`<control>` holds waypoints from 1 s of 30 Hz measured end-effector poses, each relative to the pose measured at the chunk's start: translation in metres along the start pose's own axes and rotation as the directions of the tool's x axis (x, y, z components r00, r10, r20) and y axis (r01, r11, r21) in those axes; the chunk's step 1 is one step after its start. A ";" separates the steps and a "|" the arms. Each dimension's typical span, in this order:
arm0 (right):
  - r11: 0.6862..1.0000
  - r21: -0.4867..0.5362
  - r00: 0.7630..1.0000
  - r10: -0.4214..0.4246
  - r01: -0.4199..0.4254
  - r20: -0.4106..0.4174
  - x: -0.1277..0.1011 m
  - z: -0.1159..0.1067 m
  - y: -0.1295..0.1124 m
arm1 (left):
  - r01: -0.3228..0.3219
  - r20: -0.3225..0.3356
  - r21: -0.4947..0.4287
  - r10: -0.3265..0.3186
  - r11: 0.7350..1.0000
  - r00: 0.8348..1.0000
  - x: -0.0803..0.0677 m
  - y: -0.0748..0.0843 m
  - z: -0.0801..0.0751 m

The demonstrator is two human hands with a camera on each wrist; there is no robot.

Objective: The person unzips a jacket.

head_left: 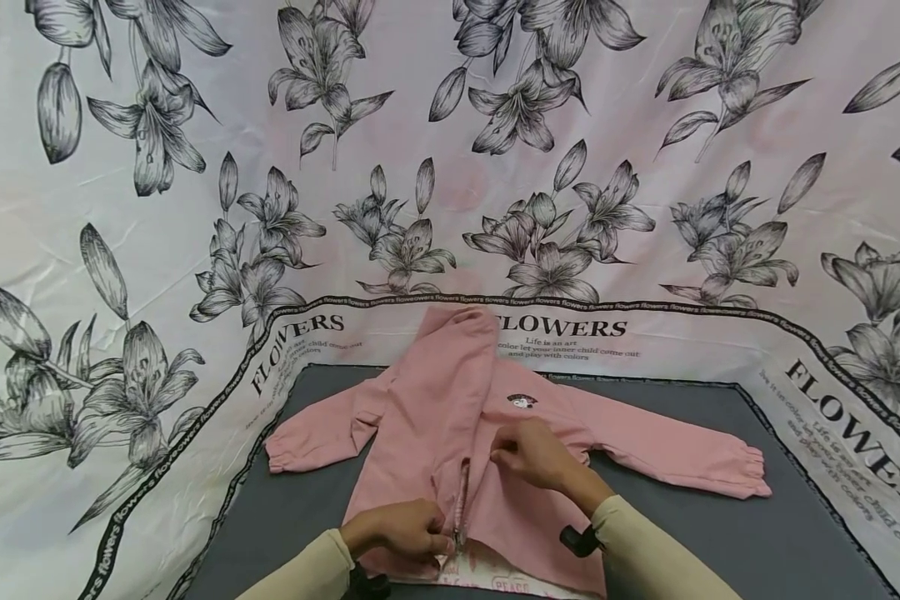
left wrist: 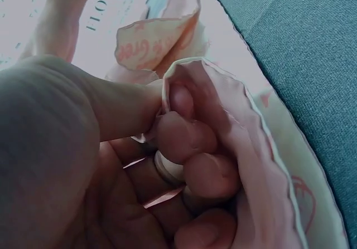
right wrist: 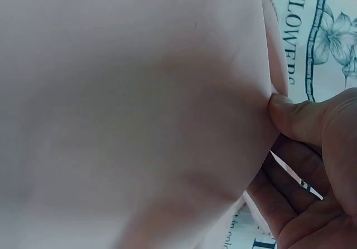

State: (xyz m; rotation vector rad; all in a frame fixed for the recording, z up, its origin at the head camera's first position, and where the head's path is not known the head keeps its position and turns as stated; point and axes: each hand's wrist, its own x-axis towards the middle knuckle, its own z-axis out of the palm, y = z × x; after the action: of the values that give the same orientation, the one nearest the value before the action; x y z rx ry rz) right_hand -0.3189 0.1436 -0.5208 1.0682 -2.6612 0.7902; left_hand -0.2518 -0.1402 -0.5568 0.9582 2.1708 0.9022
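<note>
A pink hooded jacket (head_left: 412, 417) lies front up with both sleeves spread and a small dark-and-white cartoon patch (head_left: 522, 401) on the chest. Its zipper (head_left: 461, 500) runs down the front, and printed white lining (head_left: 487, 568) shows below the hem. At the bottom front my left hand (head_left: 408, 529) pinches the jacket's edge; in the left wrist view the thumb and curled fingers hold a fold of pink cloth (left wrist: 251, 143). Higher up, my right hand (head_left: 536, 454) grips the front panel. The right wrist view shows its thumb (right wrist: 290, 115) pressed on the raised cloth (right wrist: 139, 93).
A dark grey table surface (head_left: 690, 533) lies under the jacket. White floral cloth (head_left: 435, 225) with black lettering rises behind and on both sides. The right sleeve (head_left: 675, 437) stretches out toward the table's far right.
</note>
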 end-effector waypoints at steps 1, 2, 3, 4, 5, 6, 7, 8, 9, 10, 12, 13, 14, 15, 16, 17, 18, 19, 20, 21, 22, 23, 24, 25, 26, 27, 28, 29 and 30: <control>1.000 0.004 1.000 0.003 -0.003 0.002 0.000 0.001 0.000 | 0.002 -0.003 0.001 -0.002 1.000 1.000 -0.001 0.000 0.000; 1.000 0.007 1.000 0.000 0.000 0.003 0.000 0.001 -0.001 | 0.003 -0.003 0.001 -0.003 1.000 1.000 -0.002 0.001 0.000; 1.000 0.010 1.000 -0.009 0.008 0.003 -0.001 0.002 -0.001 | 0.004 -0.002 0.011 -0.004 1.000 1.000 -0.003 0.001 0.001; 1.000 0.011 1.000 -0.015 0.015 0.002 -0.001 0.003 -0.002 | 0.005 0.002 0.020 -0.005 1.000 1.000 -0.003 0.002 0.001; 1.000 0.008 1.000 -0.022 0.022 0.001 -0.001 0.003 -0.003 | 0.003 0.009 0.030 -0.003 1.000 1.000 -0.003 0.003 0.002; 1.000 0.007 1.000 -0.027 0.027 0.003 -0.001 0.004 -0.003 | -0.001 0.011 0.050 0.000 0.999 1.000 -0.002 0.004 0.003; 1.000 0.005 1.000 -0.030 0.030 0.006 -0.001 0.004 -0.004 | -0.004 0.015 0.066 0.003 0.998 1.000 -0.002 0.005 0.003; 0.999 0.004 0.999 -0.033 0.033 0.010 0.000 0.004 -0.005 | -0.007 0.020 0.078 0.006 0.997 1.000 -0.001 0.006 0.004; 0.999 0.002 0.999 -0.037 0.037 0.016 0.000 0.005 -0.005 | -0.013 0.025 0.099 0.010 0.995 1.000 -0.001 0.007 0.004; 0.999 -0.001 0.999 -0.037 0.037 0.021 0.001 0.005 -0.006 | -0.016 0.033 0.106 0.013 0.994 0.999 0.000 0.008 0.003; 0.999 -0.003 0.999 -0.041 0.041 0.026 0.003 0.006 -0.007 | -0.025 0.040 0.123 0.021 0.992 0.999 0.000 0.009 0.003; 0.999 -0.005 0.999 -0.046 0.046 0.025 0.004 0.006 -0.007 | -0.029 0.043 0.125 0.024 0.992 0.999 0.000 0.009 0.002; 0.999 -0.008 0.998 -0.053 0.054 0.021 0.005 0.006 -0.007 | -0.052 0.045 0.163 0.045 0.985 0.998 0.001 0.006 0.002; 0.998 -0.008 0.998 -0.062 0.062 0.017 0.005 0.007 -0.007 | -0.057 0.046 0.172 0.050 0.983 0.998 0.001 0.006 0.001; 0.998 -0.008 0.998 -0.066 0.066 0.013 0.005 0.007 -0.007 | -0.060 0.051 0.173 0.052 0.983 0.997 0.002 0.006 0.001; 0.998 -0.007 0.998 -0.069 0.070 0.009 0.005 0.007 -0.007 | -0.064 0.056 0.177 0.055 0.982 0.997 0.002 0.006 0.001; 0.998 -0.007 0.998 -0.070 0.070 0.007 0.005 0.007 -0.006 | -0.063 0.060 0.176 0.053 0.982 0.997 0.003 0.006 0.000; 0.998 -0.006 0.998 -0.068 0.068 0.003 0.005 0.007 -0.006 | -0.062 0.063 0.178 0.052 0.982 0.997 0.003 0.005 0.000; 0.998 -0.004 0.998 -0.063 0.063 0.001 0.005 0.007 -0.005 | -0.061 0.059 0.186 0.050 0.981 0.997 0.004 0.004 0.000; 0.999 -0.004 0.999 -0.054 0.054 0.002 0.006 0.008 -0.005 | -0.038 0.060 0.154 0.029 0.987 0.998 0.003 0.006 -0.001; 0.999 -0.006 0.999 -0.044 0.044 0.004 0.006 0.007 -0.004 | -0.045 0.057 0.184 0.035 0.982 0.998 0.007 -0.001 0.001; 0.999 -0.007 0.999 -0.037 0.037 0.006 0.005 0.007 -0.004 | -0.047 0.060 0.199 0.036 0.979 0.998 0.009 -0.006 0.001; 1.000 -0.007 1.000 -0.027 0.027 0.008 0.006 0.007 -0.004 | -0.043 0.055 0.196 0.033 0.980 0.998 0.011 -0.010 0.002; 1.000 -0.004 1.000 -0.020 0.020 0.009 0.006 0.006 -0.004 | -0.044 0.053 0.211 0.034 0.976 0.998 0.013 -0.017 0.003; 1.000 -0.001 1.000 -0.016 0.016 0.009 0.006 0.006 -0.003 | -0.047 0.047 0.207 0.038 0.977 0.998 0.016 -0.024 0.005; 1.000 0.003 1.000 -0.011 0.011 0.010 0.006 0.006 -0.003 | -0.053 0.052 0.207 0.043 0.977 0.998 0.020 -0.035 0.006; 1.000 0.010 1.000 -0.008 0.008 0.010 0.005 0.006 -0.003 | -0.059 0.048 0.201 0.050 0.978 0.998 0.022 -0.044 0.009; 1.000 0.017 1.000 -0.008 0.008 0.007 0.005 0.006 -0.002 | -0.057 0.051 0.171 0.049 0.984 0.998 0.024 -0.049 0.010; 1.000 0.022 1.000 -0.005 0.005 0.006 0.005 0.006 -0.002 | -0.058 0.043 0.148 0.053 0.987 0.998 0.027 -0.058 0.012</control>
State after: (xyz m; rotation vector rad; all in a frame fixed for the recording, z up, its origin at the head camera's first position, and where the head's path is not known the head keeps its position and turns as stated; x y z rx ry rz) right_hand -0.3209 0.1365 -0.5235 1.0833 -2.6594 0.8183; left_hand -0.2804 -0.1444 -0.6151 1.1039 2.2127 0.7480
